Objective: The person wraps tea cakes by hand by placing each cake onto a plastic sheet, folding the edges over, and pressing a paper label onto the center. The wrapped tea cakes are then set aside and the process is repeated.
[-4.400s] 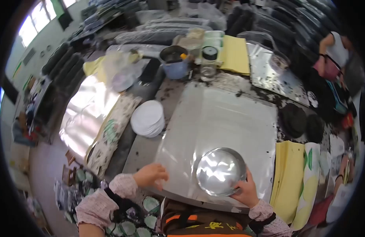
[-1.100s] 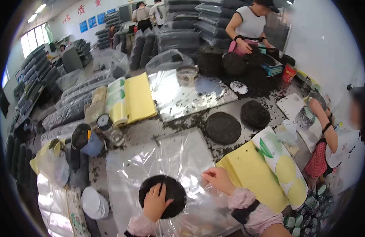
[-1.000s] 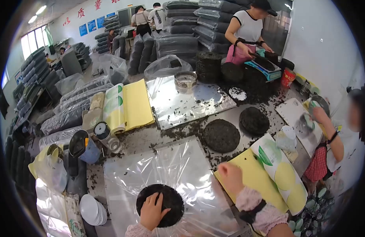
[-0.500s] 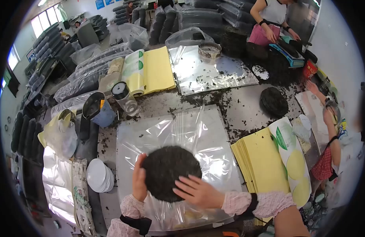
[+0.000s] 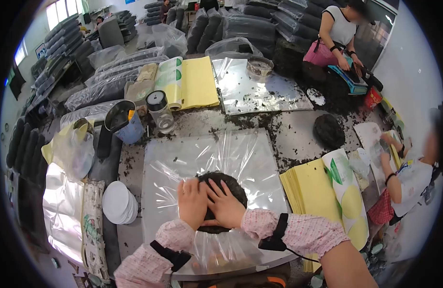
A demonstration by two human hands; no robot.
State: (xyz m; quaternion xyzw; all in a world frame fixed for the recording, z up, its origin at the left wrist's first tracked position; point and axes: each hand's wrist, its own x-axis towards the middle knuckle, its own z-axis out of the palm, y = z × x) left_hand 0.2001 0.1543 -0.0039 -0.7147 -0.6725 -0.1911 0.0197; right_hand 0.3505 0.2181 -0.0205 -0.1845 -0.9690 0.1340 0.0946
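A round cake of dark, fibrous material (image 5: 236,188) lies on clear plastic film (image 5: 221,254), which is spread over a pale board (image 5: 159,153). My left hand (image 5: 191,204) rests flat on the cake's left side, its fingers pointing away from me. Beside it, my right hand (image 5: 225,204) presses on the middle of the cake with spread fingers. The two hands touch or nearly touch and cover much of the cake.
Yellow paper sheets (image 5: 305,192) lie right of the board, white discs (image 5: 119,204) left. A blue cup (image 5: 128,129) and a clear jar (image 5: 160,115) stand behind at left. Another dark cake (image 5: 329,131) sits at back right. Two co-workers (image 5: 339,29) (image 5: 406,185) are at the right.
The cake was held tilted or raised between my hands; it now lies lower on the film. Both hands have moved onto its top. The co-worker at the right has leaned further into view.
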